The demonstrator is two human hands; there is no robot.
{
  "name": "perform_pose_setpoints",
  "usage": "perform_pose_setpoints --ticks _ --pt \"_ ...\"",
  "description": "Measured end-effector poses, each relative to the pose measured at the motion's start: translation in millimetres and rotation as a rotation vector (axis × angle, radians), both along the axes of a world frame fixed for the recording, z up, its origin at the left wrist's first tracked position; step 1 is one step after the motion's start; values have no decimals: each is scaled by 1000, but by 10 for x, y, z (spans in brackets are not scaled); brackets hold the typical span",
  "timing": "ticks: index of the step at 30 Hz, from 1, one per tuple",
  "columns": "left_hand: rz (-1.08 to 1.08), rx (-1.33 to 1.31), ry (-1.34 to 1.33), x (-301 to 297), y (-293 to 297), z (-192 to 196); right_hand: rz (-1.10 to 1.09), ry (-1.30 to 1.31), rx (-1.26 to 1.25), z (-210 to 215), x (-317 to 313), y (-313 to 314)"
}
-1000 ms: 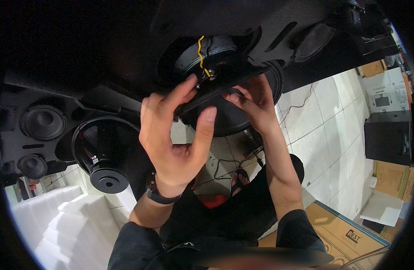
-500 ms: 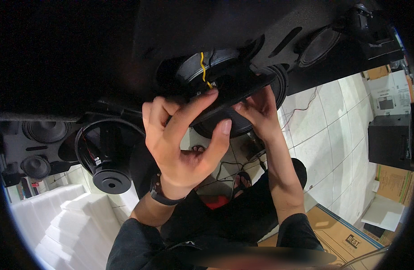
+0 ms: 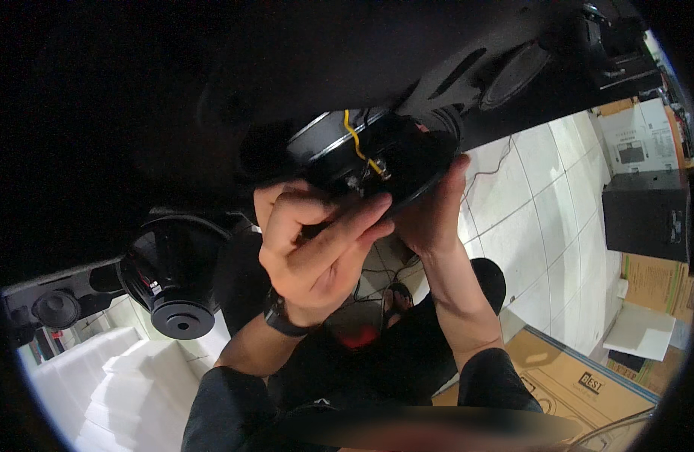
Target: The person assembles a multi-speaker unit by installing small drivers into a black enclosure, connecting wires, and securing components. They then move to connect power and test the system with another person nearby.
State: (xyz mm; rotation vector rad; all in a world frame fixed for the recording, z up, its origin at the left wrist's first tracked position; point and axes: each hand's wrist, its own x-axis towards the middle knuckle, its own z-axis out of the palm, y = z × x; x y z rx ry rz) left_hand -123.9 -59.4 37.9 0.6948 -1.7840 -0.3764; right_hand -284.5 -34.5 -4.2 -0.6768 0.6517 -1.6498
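The left hand's [image 3: 309,252] thumb and forefinger come close together at the speaker's [image 3: 430,162] rim; whether they pinch anything cannot be told. The right hand [image 3: 431,218] lies against the rim, thumb raised, most other fingers hidden, so its grip is unclear. The yellow wire [image 3: 352,135] reaches a terminal [image 3: 383,170], seemingly joined. The speaker tilts beside the cabinet [image 3: 347,64], apparently unfastened. Farther out stand foam [image 3: 136,395] and cartons [image 3: 562,369].
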Motion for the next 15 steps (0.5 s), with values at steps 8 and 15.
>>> perform_pose_setpoints --ticks 8,15 --pt "-41 -108 -37 -40 -77 -18 -160 -139 50 295 254 -26" --pt "-46 -120 -44 46 -97 -13 -238 -308 43 288 405 10"
